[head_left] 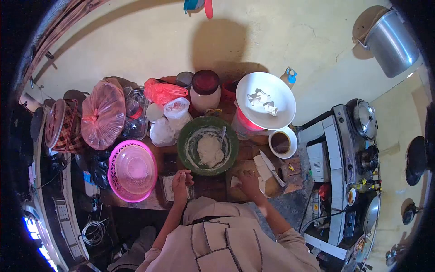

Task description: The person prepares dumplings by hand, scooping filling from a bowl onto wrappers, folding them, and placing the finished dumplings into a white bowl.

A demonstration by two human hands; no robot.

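A green bowl (182, 154) stands in front of me with a pale lump of dough (210, 151) and a spoon (223, 132) in it. My left hand (182, 179) is beside the bowl's near edge, over a small clear container (168, 189) with something white inside. Its fingers are curled together; whatever they may hold is too small to make out. My right hand (249, 185) rests fingers down and apart on white flat pieces (261, 183) on a wooden board (234, 171). A knife (274, 170) lies to its right, partly over another white strip (262, 167).
Left of the bowl sits a pink basket (111, 170). Behind are white bags (162, 132), a dark-lidded jar (206, 97) and a white plate (283, 86) with crumpled white scraps. A bowl of dark liquid (281, 143) stands right, near the stove (346, 122).
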